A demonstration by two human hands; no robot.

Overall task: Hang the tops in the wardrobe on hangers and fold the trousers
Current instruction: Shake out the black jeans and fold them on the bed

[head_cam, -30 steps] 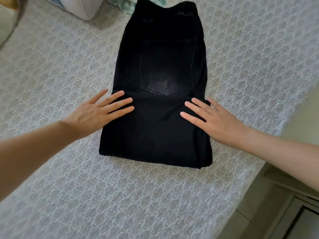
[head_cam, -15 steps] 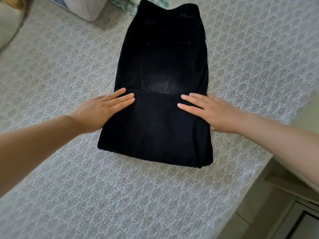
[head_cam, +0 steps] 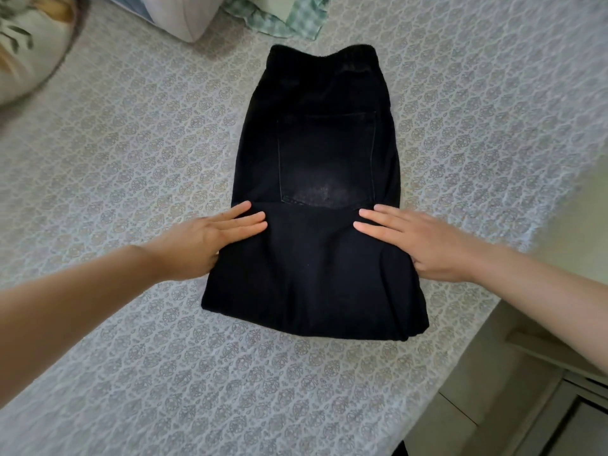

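Black trousers [head_cam: 322, 153] lie on the patterned bed [head_cam: 138, 166], waistband at the far end and a back pocket facing up. The legs are folded up over the near half, making a thick layer. My left hand [head_cam: 200, 241] rests flat on the left edge of that folded layer, fingers straight. My right hand [head_cam: 418, 241] lies flat on the right edge, fingers straight and pointing inward. Neither hand grips the cloth.
A pale pillow [head_cam: 177, 14] and a green checked cloth [head_cam: 292, 18] lie at the far end of the bed. A flowered cushion [head_cam: 29, 44] sits at the far left. The bed's edge runs diagonally at right, with beige furniture [head_cam: 526, 390] below.
Both hands have slid slightly up and outward along the folded layer. The view has pulled back, so more of the bed's far end shows.
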